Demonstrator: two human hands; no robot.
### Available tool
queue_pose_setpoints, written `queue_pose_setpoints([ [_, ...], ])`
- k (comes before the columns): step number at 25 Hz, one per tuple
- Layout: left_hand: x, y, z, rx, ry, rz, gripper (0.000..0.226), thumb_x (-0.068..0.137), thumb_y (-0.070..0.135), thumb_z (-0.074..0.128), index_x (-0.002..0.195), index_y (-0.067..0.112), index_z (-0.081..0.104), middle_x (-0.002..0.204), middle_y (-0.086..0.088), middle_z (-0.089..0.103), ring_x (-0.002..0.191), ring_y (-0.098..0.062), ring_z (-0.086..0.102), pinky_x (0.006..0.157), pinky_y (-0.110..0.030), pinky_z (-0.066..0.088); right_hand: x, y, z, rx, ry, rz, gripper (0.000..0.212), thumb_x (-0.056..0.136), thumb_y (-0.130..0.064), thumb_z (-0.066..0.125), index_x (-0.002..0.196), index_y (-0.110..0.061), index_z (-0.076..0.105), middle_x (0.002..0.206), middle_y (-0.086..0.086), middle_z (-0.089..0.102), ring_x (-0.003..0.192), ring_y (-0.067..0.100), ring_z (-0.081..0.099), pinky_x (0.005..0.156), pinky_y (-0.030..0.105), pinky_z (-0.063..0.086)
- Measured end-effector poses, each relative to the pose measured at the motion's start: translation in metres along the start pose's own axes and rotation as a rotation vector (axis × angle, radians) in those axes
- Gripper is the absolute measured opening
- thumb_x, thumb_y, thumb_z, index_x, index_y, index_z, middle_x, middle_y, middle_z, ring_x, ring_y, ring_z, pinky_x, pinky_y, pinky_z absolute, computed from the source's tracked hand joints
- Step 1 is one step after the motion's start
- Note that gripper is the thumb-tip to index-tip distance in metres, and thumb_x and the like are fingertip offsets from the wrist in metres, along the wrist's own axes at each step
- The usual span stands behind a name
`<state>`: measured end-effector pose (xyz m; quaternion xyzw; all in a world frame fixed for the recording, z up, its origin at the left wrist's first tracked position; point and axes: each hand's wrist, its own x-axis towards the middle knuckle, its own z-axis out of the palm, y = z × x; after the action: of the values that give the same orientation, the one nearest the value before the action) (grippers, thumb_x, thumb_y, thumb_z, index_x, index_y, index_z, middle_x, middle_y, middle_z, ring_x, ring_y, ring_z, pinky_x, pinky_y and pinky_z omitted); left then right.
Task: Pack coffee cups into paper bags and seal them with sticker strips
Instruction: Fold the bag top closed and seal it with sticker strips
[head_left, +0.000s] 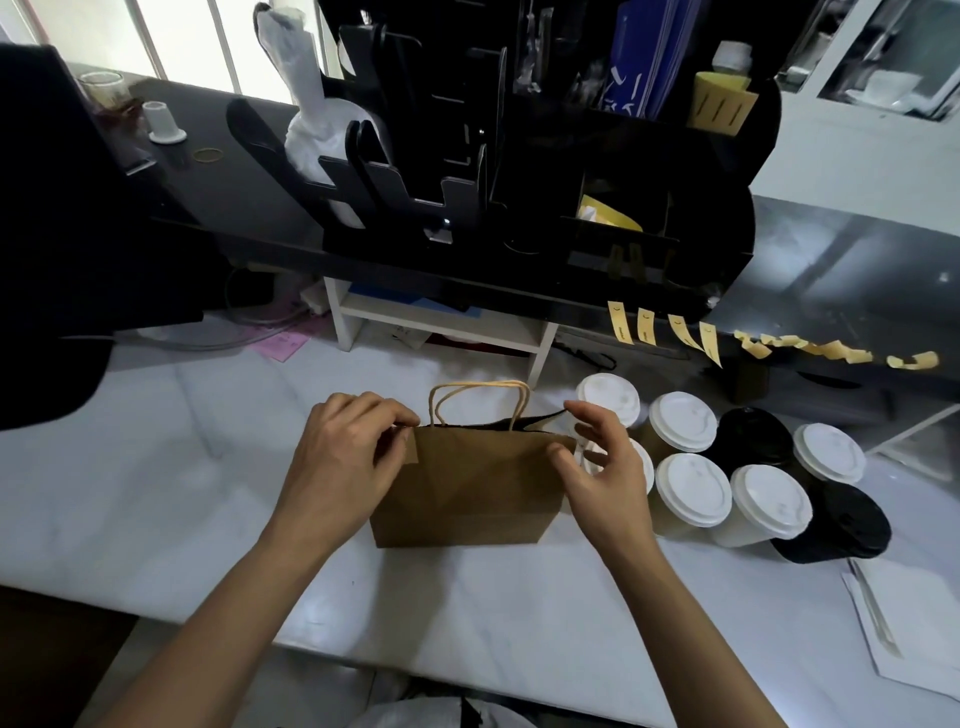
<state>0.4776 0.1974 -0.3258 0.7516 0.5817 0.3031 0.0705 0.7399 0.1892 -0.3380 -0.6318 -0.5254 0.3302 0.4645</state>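
Left hand pinching with curled fingers, right hand loosely spread.

Matt brown paper bag on a smooth, glossy white counter.

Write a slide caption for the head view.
Both hands, left and right, open a brown paper bag beside lidded coffee cups.

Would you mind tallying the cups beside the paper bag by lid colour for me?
White-lidded cups: 6 (one partly hidden behind the right hand)
Black-lidded cups: 2
Total: 8
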Motion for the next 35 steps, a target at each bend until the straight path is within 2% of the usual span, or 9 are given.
queue_pose_setpoints([
  [5,-0.003,0.023,0.003,-0.024,0.195,0.009,0.018,0.087,0.012,0.069,0.099,0.017,0.056,0.097,0.003,0.058,0.091,-0.017,0.048,0.078,-0.031,0.045,0.004,0.001,-0.001,0.04,0.028,0.009,0.03,0.092,-0.015,0.074,0.114,-0.033,0.064,0.114,-0.019,0.068,0.107,0.0,0.063,0.086,0.023,0.053],
  [8,-0.007,0.038,0.006,-0.031,0.264,0.098,0.014,0.088,0.018,0.068,0.096,0.014,0.058,0.093,0.0,0.057,0.087,-0.017,0.048,0.076,-0.023,0.042,0.005,0.002,0.0,0.055,0.028,0.023,0.029,0.092,-0.015,0.074,0.114,-0.031,0.064,0.105,-0.012,0.07,0.098,0.001,0.066,0.078,0.018,0.055],
  [11,-0.012,0.052,0.014,-0.069,0.196,0.209,0.01,0.09,0.015,0.068,0.098,0.011,0.064,0.095,-0.001,0.062,0.089,-0.017,0.056,0.079,-0.023,0.049,0.006,0.002,-0.001,0.07,0.027,0.034,0.027,0.091,-0.014,0.075,0.111,-0.029,0.065,0.096,-0.008,0.071,0.09,0.001,0.066,0.072,0.016,0.055],
  [14,-0.013,0.069,0.025,-0.103,0.082,0.19,0.027,0.092,0.013,0.068,0.118,0.012,0.064,0.11,-0.003,0.066,0.103,-0.019,0.062,0.089,-0.033,0.056,0.007,0.001,-0.003,0.081,0.024,0.03,0.025,0.091,-0.013,0.075,0.108,-0.028,0.065,0.093,-0.005,0.07,0.086,0.004,0.066,0.071,0.018,0.055],
  [19,0.0,0.085,0.04,-0.099,0.002,0.029,0.077,0.094,0.022,0.068,0.158,0.017,0.025,0.135,-0.005,0.061,0.126,-0.019,0.057,0.099,-0.03,0.05,0.01,0.0,-0.006,0.079,0.0,0.033,0.023,0.09,-0.016,0.077,0.105,-0.029,0.065,0.092,-0.004,0.07,0.084,0.005,0.065,0.069,0.016,0.053],
  [22,0.012,0.088,0.046,-0.107,-0.025,-0.008,0.095,0.093,0.028,0.069,0.161,0.028,0.002,0.127,-0.001,0.063,0.118,-0.015,0.06,0.088,-0.019,0.043,0.013,0.001,-0.008,0.06,-0.03,0.029,0.022,0.09,-0.018,0.077,0.104,-0.03,0.065,0.092,-0.007,0.069,0.085,0.003,0.064,0.068,0.015,0.053],
  [24,0.02,0.088,0.05,-0.128,-0.043,-0.031,0.098,0.094,0.03,0.068,0.16,0.035,-0.003,0.117,0.002,0.065,0.109,-0.012,0.061,0.083,-0.017,0.042,0.016,0.002,-0.01,0.064,-0.049,0.024,0.021,0.09,-0.018,0.077,0.103,-0.028,0.065,0.091,-0.007,0.069,0.083,0.004,0.065,0.068,0.017,0.054],
  [30,0.026,0.089,0.056,-0.142,-0.022,-0.063,0.093,0.091,0.025,0.072,0.16,0.034,0.01,0.101,0.003,0.065,0.095,-0.013,0.064,0.08,-0.028,0.055,0.031,0.003,-0.016,0.108,-0.086,0.036,0.012,0.091,-0.028,0.076,0.1,-0.023,0.069,0.089,-0.006,0.073,0.085,0.011,0.069,0.071,0.022,0.056],
  [35,0.025,0.093,0.057,-0.145,-0.002,-0.09,0.086,0.09,0.024,0.073,0.159,0.032,0.023,0.1,0.002,0.067,0.097,-0.016,0.064,0.084,-0.034,0.056,0.072,-0.006,-0.022,0.38,0.032,0.413,0.031,0.094,-0.047,0.067,0.11,-0.021,0.062,0.097,0.004,0.074,0.089,0.018,0.074,0.071,0.027,0.06],
])
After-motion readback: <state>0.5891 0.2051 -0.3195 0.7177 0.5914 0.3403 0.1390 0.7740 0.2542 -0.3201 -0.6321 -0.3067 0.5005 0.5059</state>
